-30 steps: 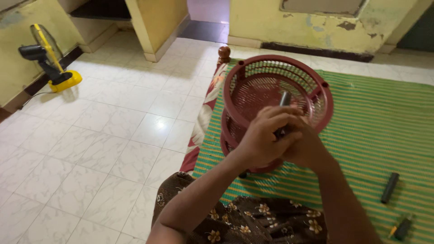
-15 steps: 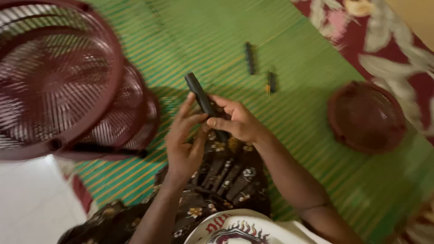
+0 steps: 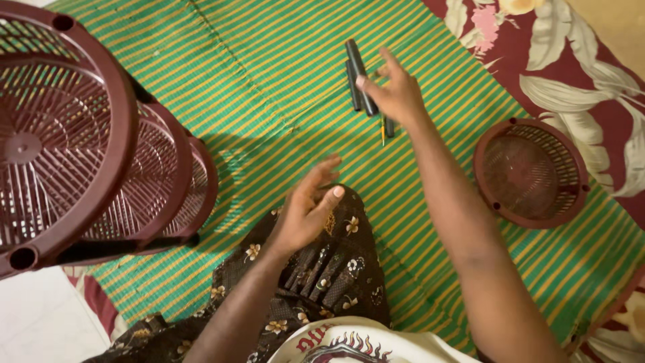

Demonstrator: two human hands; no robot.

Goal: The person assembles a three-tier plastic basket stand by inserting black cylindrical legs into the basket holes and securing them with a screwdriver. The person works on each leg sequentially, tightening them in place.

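Two dark rods (image 3: 358, 75) lie side by side on the green striped mat (image 3: 269, 74), and the right hand (image 3: 393, 91) reaches over them, fingers spread, touching or just above the longer one; I cannot tell which. The left hand (image 3: 306, 212) hovers open and empty above the knee. A stacked maroon rack (image 3: 87, 141) stands to the left, and a single maroon basket (image 3: 531, 171) sits to the right.
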